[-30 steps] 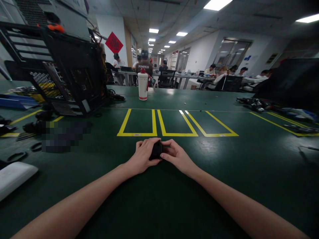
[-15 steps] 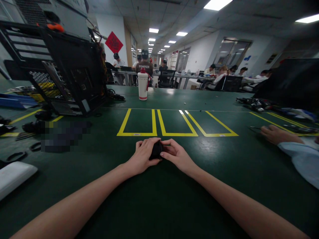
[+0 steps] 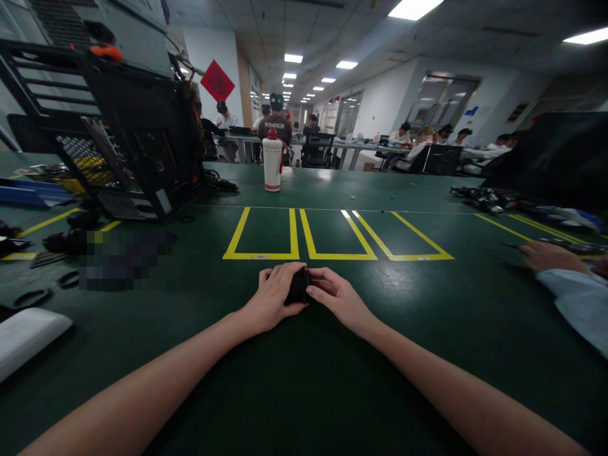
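Observation:
Both of my hands rest on the green table (image 3: 294, 380) just below three yellow taped boxes (image 3: 332, 237). My left hand (image 3: 273, 297) curls its fingers over a small black object (image 3: 299, 286). My right hand (image 3: 335, 297) grips the same black object from the right with thumb and fingers. Most of the object is hidden between the hands, so I cannot make out what it is.
An open black computer case (image 3: 123, 133) stands at the back left, with dark loose parts (image 3: 71, 240) in front of it. A white bottle (image 3: 272, 163) stands behind the taped boxes. A co-worker's hand and light sleeve (image 3: 565, 272) reach in at the right. Cables (image 3: 494, 199) lie far right.
My hands and the black object have stayed put. A co-worker's hand came in at the right half a second ago and has since drawn back toward the right edge.

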Demonstrator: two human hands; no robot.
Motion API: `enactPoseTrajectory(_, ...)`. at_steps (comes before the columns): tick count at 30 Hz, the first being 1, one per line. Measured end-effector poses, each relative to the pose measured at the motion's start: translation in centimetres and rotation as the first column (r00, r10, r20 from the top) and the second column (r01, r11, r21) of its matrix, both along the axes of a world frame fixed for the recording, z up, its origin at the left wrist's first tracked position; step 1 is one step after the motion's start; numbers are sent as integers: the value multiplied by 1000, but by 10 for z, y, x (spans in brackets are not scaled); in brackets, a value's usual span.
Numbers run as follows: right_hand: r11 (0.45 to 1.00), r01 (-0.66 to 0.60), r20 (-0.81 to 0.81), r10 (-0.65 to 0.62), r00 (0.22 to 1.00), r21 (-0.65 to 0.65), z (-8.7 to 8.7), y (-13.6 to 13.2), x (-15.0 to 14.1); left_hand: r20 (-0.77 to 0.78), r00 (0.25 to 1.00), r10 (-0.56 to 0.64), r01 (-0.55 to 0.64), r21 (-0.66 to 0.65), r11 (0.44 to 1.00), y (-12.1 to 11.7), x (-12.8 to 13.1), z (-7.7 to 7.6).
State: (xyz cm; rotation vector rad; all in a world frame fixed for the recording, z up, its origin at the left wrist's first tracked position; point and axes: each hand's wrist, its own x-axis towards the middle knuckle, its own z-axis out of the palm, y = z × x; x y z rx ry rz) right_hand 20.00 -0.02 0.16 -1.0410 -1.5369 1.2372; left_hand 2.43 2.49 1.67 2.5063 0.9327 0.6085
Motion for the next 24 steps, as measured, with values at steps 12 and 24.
enactPoseTrajectory(12, 999, 17, -33, -16, 999, 39, -2, 1, -1, 18, 1000, 19, -20, 35, 999, 3, 3, -8)
enactPoseTrajectory(24, 999, -22, -39, 23, 999, 40, -1, -1, -1, 4, 1000, 8, -8, 16, 1000, 1, 2, -2)
